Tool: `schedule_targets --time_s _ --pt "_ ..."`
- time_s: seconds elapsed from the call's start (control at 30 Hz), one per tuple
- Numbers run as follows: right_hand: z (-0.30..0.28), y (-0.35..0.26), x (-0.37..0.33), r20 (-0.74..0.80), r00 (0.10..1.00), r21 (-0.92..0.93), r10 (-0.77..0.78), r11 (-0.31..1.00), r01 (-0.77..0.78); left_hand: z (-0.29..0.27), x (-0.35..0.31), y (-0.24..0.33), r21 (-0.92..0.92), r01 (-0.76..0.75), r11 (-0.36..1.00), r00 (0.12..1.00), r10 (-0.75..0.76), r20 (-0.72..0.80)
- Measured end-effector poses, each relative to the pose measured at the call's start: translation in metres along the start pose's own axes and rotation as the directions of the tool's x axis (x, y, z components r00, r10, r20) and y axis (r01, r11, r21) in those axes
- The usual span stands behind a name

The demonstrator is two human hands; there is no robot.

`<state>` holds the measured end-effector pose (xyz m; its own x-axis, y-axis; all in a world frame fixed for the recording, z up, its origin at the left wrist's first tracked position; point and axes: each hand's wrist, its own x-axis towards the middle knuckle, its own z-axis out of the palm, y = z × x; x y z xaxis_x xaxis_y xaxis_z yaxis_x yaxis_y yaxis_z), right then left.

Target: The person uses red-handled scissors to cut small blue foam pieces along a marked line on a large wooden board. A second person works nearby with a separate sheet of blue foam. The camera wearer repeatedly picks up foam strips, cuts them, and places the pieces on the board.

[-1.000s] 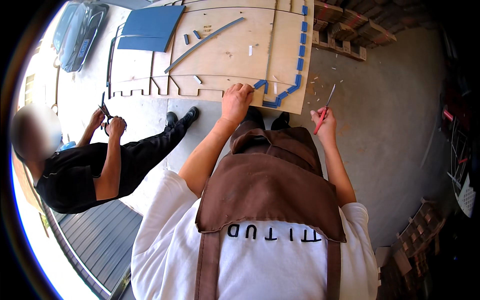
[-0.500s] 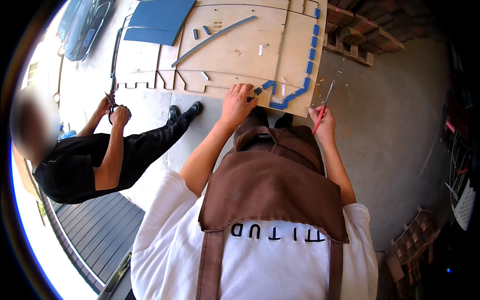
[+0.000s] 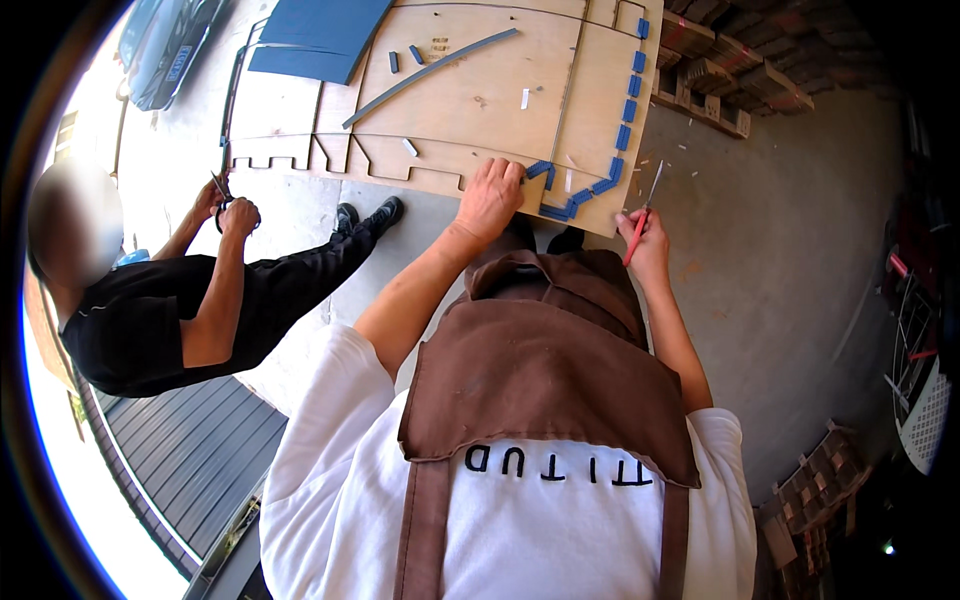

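Note:
My left hand (image 3: 492, 192) bears down on the near edge of a plywood die board (image 3: 460, 110), its fingers together over the end of a row of blue rubber strips (image 3: 538, 170). Whatever lies under those fingers is hidden. At the board's near right corner, my right hand (image 3: 648, 238) is closed round red-handled scissors (image 3: 640, 225), blades pointing away from me. More short blue rubber blocks (image 3: 624, 137) line a dark blade line up the right side. A long grey-blue strip (image 3: 430, 78) lies diagonally across the board.
A dark blue sheet (image 3: 318, 38) covers the board's far left part. On the left a co-worker in black (image 3: 170, 320) holds dark scissors (image 3: 222, 205). Stacked brown bundles (image 3: 740, 75) stand at the far right, and small scraps (image 3: 668, 147) litter the floor.
My left hand has shifted slightly right and away, turning its back up and covering the small blue pieces beside it. The right hand with the scissors has hardly moved.

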<state>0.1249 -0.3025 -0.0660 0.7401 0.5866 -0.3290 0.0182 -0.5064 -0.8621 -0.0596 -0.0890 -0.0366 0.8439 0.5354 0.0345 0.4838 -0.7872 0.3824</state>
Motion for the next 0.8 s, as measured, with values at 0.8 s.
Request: schedule_targets --time_s 0.8 --pt "0.004 0.006 0.006 -0.024 0.999 -0.034 -0.031 0.999 0.030 0.007 0.000 0.000 0.055 0.055 0.997 0.998 -0.053 -0.033"
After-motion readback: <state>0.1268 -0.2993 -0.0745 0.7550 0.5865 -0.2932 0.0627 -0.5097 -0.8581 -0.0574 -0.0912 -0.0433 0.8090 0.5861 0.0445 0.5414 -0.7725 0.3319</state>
